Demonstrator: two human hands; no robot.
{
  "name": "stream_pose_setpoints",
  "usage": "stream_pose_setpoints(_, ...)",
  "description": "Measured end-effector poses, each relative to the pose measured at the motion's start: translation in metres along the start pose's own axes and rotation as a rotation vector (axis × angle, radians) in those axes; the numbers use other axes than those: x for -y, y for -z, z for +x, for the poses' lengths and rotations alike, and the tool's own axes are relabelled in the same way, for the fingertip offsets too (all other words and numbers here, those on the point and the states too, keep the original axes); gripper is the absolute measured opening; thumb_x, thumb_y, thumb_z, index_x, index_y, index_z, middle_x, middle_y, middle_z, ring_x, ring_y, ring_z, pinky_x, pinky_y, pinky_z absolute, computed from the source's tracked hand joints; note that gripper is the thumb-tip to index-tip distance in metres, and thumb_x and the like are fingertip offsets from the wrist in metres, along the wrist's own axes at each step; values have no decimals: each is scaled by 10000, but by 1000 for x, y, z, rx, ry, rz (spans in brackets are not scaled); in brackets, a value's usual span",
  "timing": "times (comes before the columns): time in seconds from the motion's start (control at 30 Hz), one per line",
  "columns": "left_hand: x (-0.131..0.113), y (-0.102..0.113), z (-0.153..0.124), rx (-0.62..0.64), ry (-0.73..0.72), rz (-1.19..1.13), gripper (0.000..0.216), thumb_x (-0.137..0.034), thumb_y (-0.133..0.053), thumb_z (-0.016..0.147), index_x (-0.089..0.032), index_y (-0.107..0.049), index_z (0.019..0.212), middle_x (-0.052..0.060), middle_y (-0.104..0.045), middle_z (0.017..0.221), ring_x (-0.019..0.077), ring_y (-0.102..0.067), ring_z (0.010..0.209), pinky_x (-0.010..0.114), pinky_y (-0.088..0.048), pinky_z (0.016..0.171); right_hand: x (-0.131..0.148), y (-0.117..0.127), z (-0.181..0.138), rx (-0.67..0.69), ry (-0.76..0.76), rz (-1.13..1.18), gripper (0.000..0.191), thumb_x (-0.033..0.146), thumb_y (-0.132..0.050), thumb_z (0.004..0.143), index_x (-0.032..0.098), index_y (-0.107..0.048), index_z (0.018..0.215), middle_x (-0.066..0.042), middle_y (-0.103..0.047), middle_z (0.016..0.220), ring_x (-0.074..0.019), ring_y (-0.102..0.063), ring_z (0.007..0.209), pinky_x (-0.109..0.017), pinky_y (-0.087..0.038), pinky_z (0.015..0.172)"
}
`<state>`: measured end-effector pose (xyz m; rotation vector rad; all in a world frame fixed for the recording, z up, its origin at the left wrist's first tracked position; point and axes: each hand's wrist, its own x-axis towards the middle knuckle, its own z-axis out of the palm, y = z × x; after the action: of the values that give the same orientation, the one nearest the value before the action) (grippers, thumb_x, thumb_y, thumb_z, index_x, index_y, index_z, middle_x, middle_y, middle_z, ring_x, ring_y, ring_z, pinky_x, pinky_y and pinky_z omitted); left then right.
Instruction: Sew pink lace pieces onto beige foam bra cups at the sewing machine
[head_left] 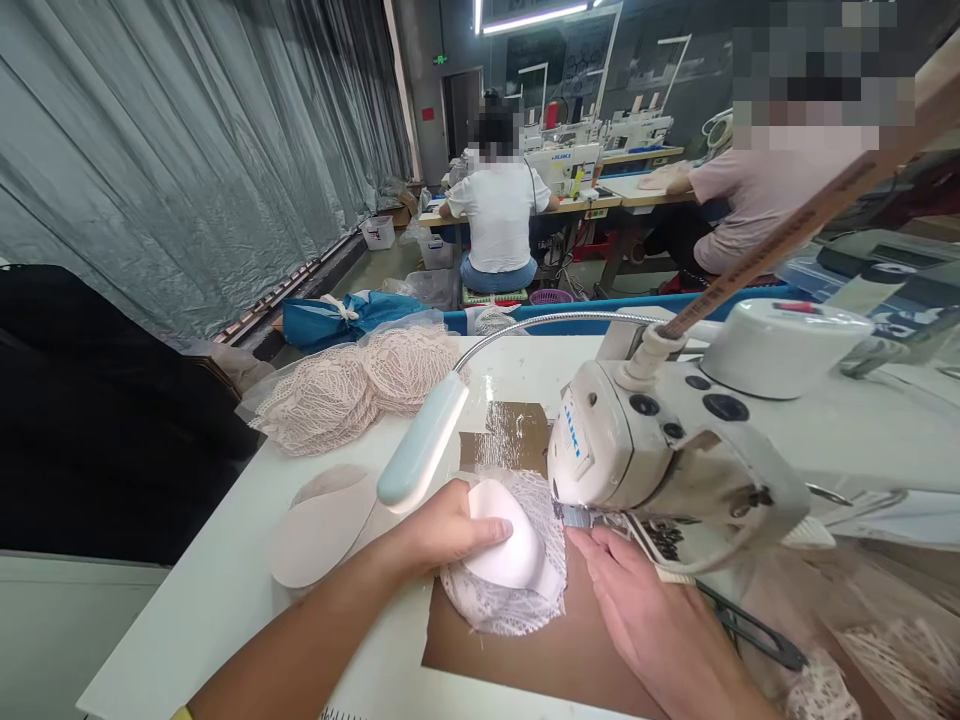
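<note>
A white foam bra cup lies on pale lace fabric under the head of a white sewing machine. My left hand curls over the cup's left side and grips it. My right hand lies flat on the brown mat, fingers stretched toward the needle and pressing the lace edge beside the presser foot.
A gooseneck lamp hangs just above my left hand. Flat foam cups and a pile of pink lace cups lie at the table's left. Black snips rest at right. Two other people sit at sewing machines farther back.
</note>
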<state>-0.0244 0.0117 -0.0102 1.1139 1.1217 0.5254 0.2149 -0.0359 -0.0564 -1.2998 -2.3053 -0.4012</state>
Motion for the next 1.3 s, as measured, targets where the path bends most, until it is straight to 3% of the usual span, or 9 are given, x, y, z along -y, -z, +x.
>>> stream_pose_setpoints(0.1, 0, 0, 0, 16, -43, 22, 351, -356, -772, 669, -87, -684, 877, 92, -696, 856, 206, -629, 779, 269, -485, 687, 0, 3, 0, -11, 16, 6, 343, 110, -413, 894, 150, -658, 1131, -112, -702, 1039, -242, -656, 846, -368, -495, 736)
stream_pose_setpoints(0.27, 7, 0, 2, 33, -81, 57, 371, -407, -743, 707, -87, -669, 880, 98, -684, 872, 207, -622, 795, 271, -483, 697, 4, 3, -5, 99, 22, 124, 382, 98, -372, 890, 190, -622, 1163, -76, -684, 1011, -222, -630, 862, -346, -492, 735)
stream_pose_setpoints(0.57, 15, 5, 8, -25, -92, 102, 427, -465, -699, 755, -86, -662, 948, 120, -679, 910, 235, -633, 828, 293, -493, 695, 5, 7, 6, 88, 42, 24, 427, 31, -400, 831, 164, -655, 1146, -85, -706, 1005, -199, -655, 773, -321, -491, 665)
stream_pose_setpoints(0.8, 12, 7, 11, -100, -159, 98, 440, -418, -695, 766, -92, -630, 1054, 135, -680, 993, 269, -633, 930, 323, -490, 764, 2, 4, 1, 41, 36, -31, 400, 47, -411, 849, 147, -661, 1145, -109, -717, 1009, -206, -664, 755, -321, -513, 650)
stream_pose_setpoints(1.07, 13, 8, 12, -77, -180, 58, 460, -387, -690, 775, -84, -612, 1113, 140, -685, 1016, 300, -629, 995, 354, -487, 830, 8, 15, 7, 70, 83, 225, 429, 17, -347, 826, 174, -627, 1110, -43, -691, 916, -199, -619, 855, -299, -498, 697)
stream_pose_setpoints(1.3, 11, 9, 5, -76, -141, 93, 434, -339, -669, 788, -98, -600, 1143, 129, -685, 1023, 294, -636, 978, 359, -489, 828, 6, 10, 8, 55, 73, 80, 452, -22, -427, 742, 165, -665, 1077, -33, -710, 967, -200, -626, 853, -335, -458, 751)
